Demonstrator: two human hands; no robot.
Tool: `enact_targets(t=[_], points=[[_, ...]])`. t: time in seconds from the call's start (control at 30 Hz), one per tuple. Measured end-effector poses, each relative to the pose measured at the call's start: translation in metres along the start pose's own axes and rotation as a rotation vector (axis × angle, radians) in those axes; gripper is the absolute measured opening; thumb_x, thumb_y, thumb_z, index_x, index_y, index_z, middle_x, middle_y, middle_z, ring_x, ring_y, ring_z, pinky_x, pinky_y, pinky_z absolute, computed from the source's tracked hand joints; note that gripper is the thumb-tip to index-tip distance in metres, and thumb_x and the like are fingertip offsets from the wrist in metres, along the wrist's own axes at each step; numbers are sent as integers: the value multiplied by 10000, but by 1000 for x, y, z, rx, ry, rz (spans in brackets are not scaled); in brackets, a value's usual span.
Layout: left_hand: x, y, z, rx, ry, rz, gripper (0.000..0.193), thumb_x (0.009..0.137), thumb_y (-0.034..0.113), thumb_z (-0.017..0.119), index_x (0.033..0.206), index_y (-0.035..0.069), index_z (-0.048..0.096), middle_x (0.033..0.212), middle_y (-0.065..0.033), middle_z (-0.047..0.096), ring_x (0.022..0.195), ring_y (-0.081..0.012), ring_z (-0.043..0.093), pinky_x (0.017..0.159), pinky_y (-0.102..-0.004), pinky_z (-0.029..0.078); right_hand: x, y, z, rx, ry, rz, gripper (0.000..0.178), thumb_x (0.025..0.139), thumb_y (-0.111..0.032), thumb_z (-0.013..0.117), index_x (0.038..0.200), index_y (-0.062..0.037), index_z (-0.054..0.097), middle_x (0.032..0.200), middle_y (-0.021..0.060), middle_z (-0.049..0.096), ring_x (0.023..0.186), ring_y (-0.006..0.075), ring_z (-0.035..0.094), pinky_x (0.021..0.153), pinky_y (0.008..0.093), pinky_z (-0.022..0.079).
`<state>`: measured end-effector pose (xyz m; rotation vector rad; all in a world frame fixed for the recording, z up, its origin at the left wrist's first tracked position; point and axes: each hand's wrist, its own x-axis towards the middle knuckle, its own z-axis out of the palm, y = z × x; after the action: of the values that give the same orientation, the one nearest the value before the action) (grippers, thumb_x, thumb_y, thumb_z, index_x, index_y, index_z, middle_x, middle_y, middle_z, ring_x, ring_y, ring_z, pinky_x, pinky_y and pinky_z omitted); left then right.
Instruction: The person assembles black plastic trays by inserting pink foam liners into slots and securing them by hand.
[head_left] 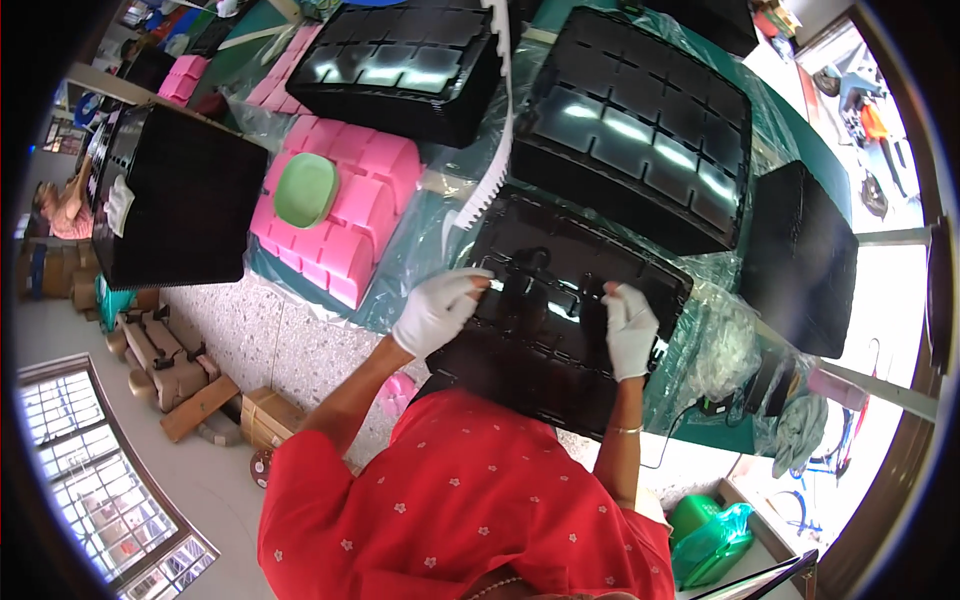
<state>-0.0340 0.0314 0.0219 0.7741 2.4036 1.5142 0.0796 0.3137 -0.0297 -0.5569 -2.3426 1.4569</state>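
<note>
A glossy black moulded plastic tray (540, 345) lies in front of me on the green table, its near part against my red garment. My left hand (438, 312), in a white glove with bare fingertips, is over the tray's left side, thumb and fingers pinched together. My right hand (630, 330), gloved the same way, is above the tray's right part with its fingers curled to a pinch. Whatever either hand may pinch is too small or hidden to make out. Dark reflections of both hands show in the tray's surface.
Stacks of black trays stand behind at the right (640, 130) and left (400, 70), with another black stack (180, 195) at far left. A green dish (306, 190) sits on pink trays (350, 235). A white toothed strip (490, 185) hangs behind. Crumpled clear plastic (725, 340) lies right.
</note>
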Motion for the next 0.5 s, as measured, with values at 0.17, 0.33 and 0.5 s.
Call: enact_targets(t=[0.17,0.33,0.5], points=[[0,-91,-20,264,225,-309,431,843,202,617,1225,6,582,1205,-204,628,1020,-390,633,894,-431,509,-26,-19,50,35,-192,-7,134,872,-88,662,982,-22,701,950,142,698,868,284,689,770,339,540],[93,-106,-6,474,153,-218,535,845,324,604,1299,47,548,1188,-225,627,1039,-401,624,888,-447,500,-29,-64,75,9,-278,-159,163,870,-153,656,970,-33,703,955,162,692,882,317,680,777,357,547],[102,-147,-1,280,-113,-319,386,863,308,579,1169,87,659,1008,-166,698,913,-333,679,838,-408,528,-62,-74,96,50,-421,-148,174,853,-165,645,950,-32,701,940,165,688,828,335,676,745,386,553]])
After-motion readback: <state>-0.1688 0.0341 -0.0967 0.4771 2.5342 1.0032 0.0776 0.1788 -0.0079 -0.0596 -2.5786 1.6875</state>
